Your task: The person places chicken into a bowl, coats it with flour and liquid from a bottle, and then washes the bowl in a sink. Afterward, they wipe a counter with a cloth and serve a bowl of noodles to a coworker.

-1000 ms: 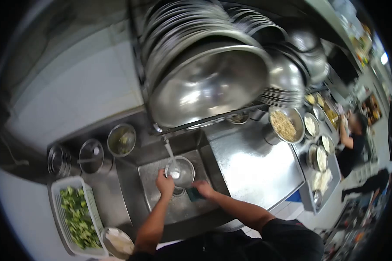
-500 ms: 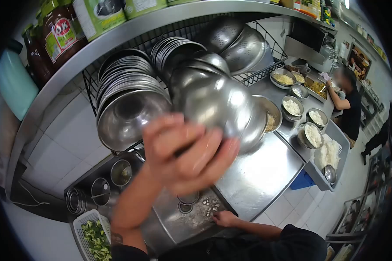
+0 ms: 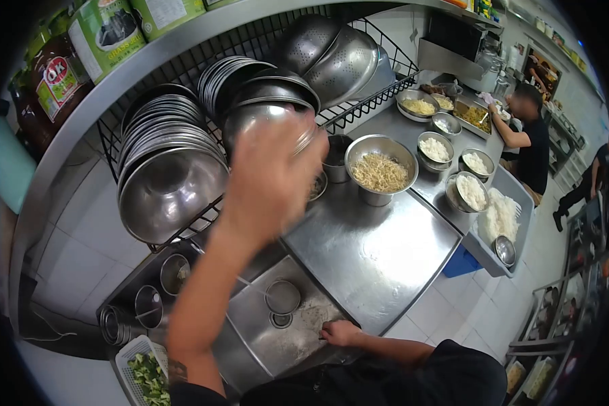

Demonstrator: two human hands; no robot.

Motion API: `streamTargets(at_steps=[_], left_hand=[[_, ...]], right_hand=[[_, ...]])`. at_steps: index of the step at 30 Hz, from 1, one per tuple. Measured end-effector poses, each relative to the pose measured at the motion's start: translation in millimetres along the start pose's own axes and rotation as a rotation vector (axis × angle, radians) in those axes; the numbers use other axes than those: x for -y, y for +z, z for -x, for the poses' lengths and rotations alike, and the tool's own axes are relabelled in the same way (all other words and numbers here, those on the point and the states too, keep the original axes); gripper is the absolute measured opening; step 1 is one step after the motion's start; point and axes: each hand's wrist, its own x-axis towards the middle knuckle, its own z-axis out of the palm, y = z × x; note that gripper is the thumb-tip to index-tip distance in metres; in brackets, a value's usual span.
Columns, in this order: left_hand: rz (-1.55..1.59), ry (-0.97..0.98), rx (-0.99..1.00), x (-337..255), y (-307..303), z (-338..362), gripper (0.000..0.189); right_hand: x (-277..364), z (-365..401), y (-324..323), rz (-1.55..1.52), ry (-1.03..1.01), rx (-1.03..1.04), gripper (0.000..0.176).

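My left hand (image 3: pixel 271 179) is raised in front of the wire rack, blurred by motion. Its fingers overlap the lower right of a shiny metal bowl (image 3: pixel 240 125) and seem closed on its rim. Other metal bowls (image 3: pixel 277 84) lean behind that one, with a tall nested stack of bowls (image 3: pixel 172 193) to the left. Low down, my right hand (image 3: pixel 342 333) rests at the right side of the steel sink (image 3: pixel 308 325) with fingers curled; what they hold, if anything, is hidden. A small round metal container (image 3: pixel 282 296) stands in the sink beside the drain.
Noodles fill a metal bowl (image 3: pixel 380 147) on the steel counter (image 3: pixel 372 237). Beyond stand bowls of white rice (image 3: pixel 434 150) and a grey tub (image 3: pixel 480 250) of rice. Broccoli lies in a white basket (image 3: pixel 125 358). A shelf (image 3: pixel 108 88) overhangs the rack. A co-worker (image 3: pixel 528 135) works farther back.
My left hand has moved up towards the rack with the metal bowl, uncovering the noodle bowl and counter. Whitish bits beside my right hand no longer show. The view has shifted.
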Motion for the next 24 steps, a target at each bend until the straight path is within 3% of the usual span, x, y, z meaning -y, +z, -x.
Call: streamTargets(at_steps=[2, 4, 5, 7, 11, 13, 15, 17, 19, 21, 23, 24], left_hand=[[0.271, 0.066, -0.07, -36, 17, 65, 0.032], [0.539, -0.018, 0.133, -68, 47, 153, 0.031], [0.598, -0.149, 0.258, -78, 64, 197, 0.028], [0.651, -0.461, 0.275, -87, 111, 310, 0.024], [0.483, -1.414, 0.475, -108, 155, 501, 0.023], [0.375, -1.603, 0.68, -111, 177, 560, 0.03], [0.32, -1.835, 0.666, -128, 209, 623, 0.046], [0.238, -2.159, 0.727, -140, 228, 645, 0.06], [0.436, -2.406, 0.573, -160, 261, 693, 0.068], [0.369, -2.324, 0.604, -164, 261, 672, 0.063], [0.28, -2.237, 0.65, -165, 267, 673, 0.059], [0.312, -2.332, 0.445, -167, 276, 688, 0.048]], right_hand=[[2, -4, -4, 0.023, -0.014, 0.009, 0.036], [4, -6, -3, 0.029, -0.009, 0.03, 0.036], [3, -5, -3, 0.036, -0.001, 0.047, 0.037], [9, -2, -7, 0.064, 0.002, 0.051, 0.037], [-6, -12, 7, 0.127, -0.023, 0.018, 0.039], [-12, -14, 13, 0.157, -0.044, -0.001, 0.039], [-11, -15, 12, 0.126, 0.018, 0.007, 0.037], [2, -13, 7, 0.126, 0.037, -0.008, 0.035], [24, -10, -4, 0.118, 0.05, -0.031, 0.033], [45, -11, -13, -0.03, 0.154, 0.033, 0.036], [22, -15, 0, -0.001, 0.135, 0.023, 0.037], [17, -16, 4, 0.017, 0.107, 0.023, 0.037]])
